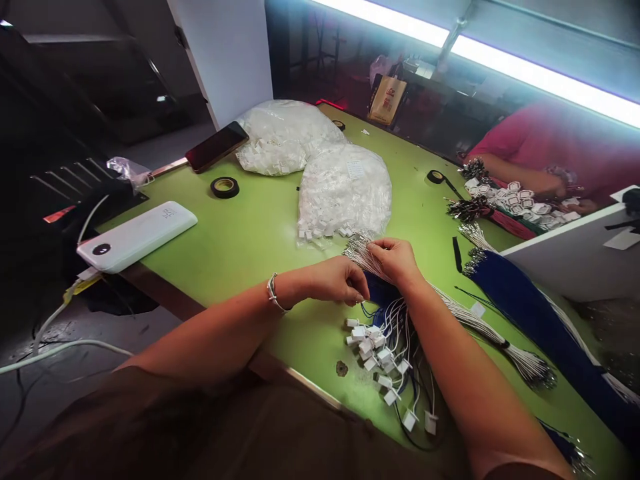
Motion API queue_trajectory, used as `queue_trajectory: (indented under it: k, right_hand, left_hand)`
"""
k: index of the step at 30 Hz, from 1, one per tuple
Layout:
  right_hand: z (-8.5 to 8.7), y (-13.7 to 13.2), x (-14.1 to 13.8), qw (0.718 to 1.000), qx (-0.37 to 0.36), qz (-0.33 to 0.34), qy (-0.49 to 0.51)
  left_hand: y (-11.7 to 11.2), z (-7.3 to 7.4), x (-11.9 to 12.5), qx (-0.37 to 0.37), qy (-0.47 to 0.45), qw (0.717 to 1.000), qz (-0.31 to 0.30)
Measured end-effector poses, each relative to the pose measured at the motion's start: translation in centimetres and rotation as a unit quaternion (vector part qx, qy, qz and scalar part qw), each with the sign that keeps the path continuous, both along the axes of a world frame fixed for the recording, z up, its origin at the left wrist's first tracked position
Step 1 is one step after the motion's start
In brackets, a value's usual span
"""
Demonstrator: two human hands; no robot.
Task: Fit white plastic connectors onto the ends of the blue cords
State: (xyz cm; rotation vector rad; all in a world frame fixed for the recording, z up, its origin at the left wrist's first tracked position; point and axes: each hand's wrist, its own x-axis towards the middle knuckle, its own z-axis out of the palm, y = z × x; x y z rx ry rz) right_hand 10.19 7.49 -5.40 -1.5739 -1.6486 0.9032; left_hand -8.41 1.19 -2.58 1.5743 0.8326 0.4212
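Observation:
My left hand is closed in a pinch just above the white plastic connectors. A thin blue wire runs close to its fingertips, but what they hold is too small to make out. With thumb and finger together, my right hand grips white wire at the metal-tipped end of a white wire bundle. Dark blue wires lie under and between the hands. White and blue leads run from there to the connectors, which hang loosely over the green table near its front edge.
Two clear bags of white connectors lie beyond my hands. Black tape, a phone and a white power bank are at left. A blue wire bundle lies right, beside a white panel. A co-worker sits across.

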Motion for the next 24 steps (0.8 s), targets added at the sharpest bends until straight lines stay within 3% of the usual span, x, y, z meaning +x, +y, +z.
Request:
queue_trajectory:
  k: [4,8,11,16,20,24]
  right_hand:
    - [2.1,-0.6,1.5,0.988,-0.031,-0.051,0.14]
    - [3.9,-3.3,2.8,0.969,-0.025,-0.054,0.239]
    - [3.8,-6.4,2.9,0.986,0.004,-0.001,0.169]
    - [1.8,-9.6,2.2,0.99,0.136,0.025,0.009]
    - [1.0,-9.6,2.2,0.981,0.183,0.06,-0.024]
    - [1.1,-9.5,2.6,0.966,0.231,0.084,-0.085]
  left_hand:
    - [-0.1,0.1,0.6,-0.045,-0.062,0.996,0.052]
    - [-0.5,-0.2,1.6,-0.104,-0.161,0.968,0.164]
    - [-0.6,-1.0,2.2,-0.175,-0.246,0.929,0.212]
    - [-0.3,-1.8,2.3,-0.283,-0.293,0.887,0.217]
    - [-0.2,-1.9,2.3,-0.303,-0.282,0.881,0.229]
    - [-0.3,-1.9,2.4,-0.263,-0.267,0.903,0.21]
